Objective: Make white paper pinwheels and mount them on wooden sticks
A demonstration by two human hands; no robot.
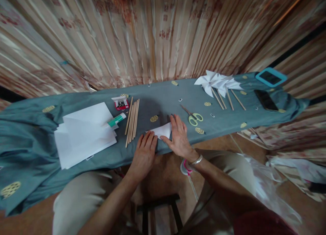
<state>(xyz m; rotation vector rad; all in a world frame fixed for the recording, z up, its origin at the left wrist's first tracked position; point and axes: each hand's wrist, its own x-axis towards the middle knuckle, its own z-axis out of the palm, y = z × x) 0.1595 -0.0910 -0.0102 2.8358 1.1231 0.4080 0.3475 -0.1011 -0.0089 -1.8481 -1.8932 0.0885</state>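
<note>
A small folded piece of white paper (163, 130) lies near the front edge of the cloth-covered table. My left hand (145, 150) rests palm down at its left end, fingers side by side and fingertips on the paper; its thumb is hidden. Against the paper's right end lies my right hand (179, 135), with fingers stretched out and the thumb spread apart along the near edge. Several thin wooden sticks (132, 123) lie left of the paper. Scissors with pale green handles (193, 118) are just beyond my right hand.
To the left are stacked white sheets (84, 136), a green glue stick (117, 120) and an open red box (120, 103). Paper pinwheels (219, 82) on sticks lie at the back right, near a dark phone (266, 100) and a blue-framed device (271, 77). A curtain (152, 38) hangs behind the table.
</note>
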